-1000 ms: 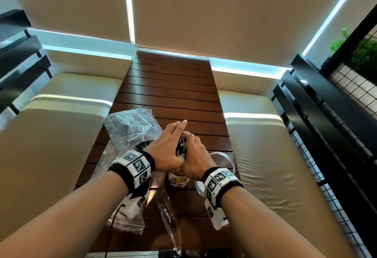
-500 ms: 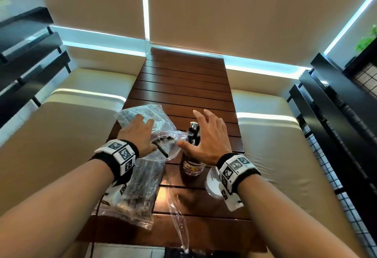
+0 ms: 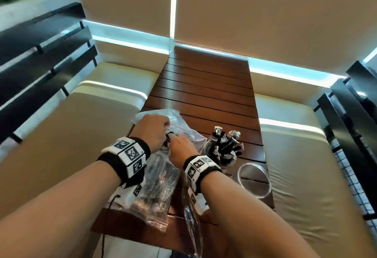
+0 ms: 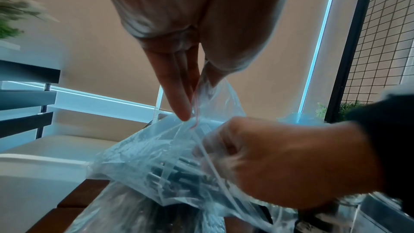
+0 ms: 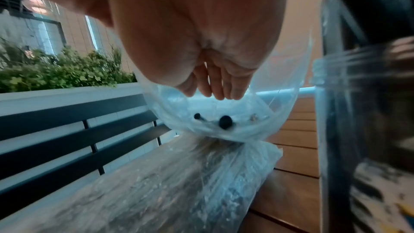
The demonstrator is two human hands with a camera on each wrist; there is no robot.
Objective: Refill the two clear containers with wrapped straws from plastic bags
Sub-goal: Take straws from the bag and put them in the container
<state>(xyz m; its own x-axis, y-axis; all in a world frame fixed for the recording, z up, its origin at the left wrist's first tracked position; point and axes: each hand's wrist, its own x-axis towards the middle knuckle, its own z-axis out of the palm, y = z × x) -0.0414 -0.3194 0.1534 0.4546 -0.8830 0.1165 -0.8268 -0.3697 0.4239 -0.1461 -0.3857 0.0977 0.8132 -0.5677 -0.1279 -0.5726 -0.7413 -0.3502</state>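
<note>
Both hands at the clear plastic bag's mouth

The left hand [image 3: 150, 130] and right hand [image 3: 182, 149] meet over the crinkled clear plastic bag [image 3: 161, 178] on the brown slatted wooden table [image 3: 206, 86].

Slatted table [image 3: 206, 86]: bags [image 3: 159, 188], two containers [image 3: 254, 179].

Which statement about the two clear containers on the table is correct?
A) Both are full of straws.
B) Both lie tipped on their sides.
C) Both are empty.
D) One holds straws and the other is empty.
D: the container with straws stands beside the empty container on the table.
</note>
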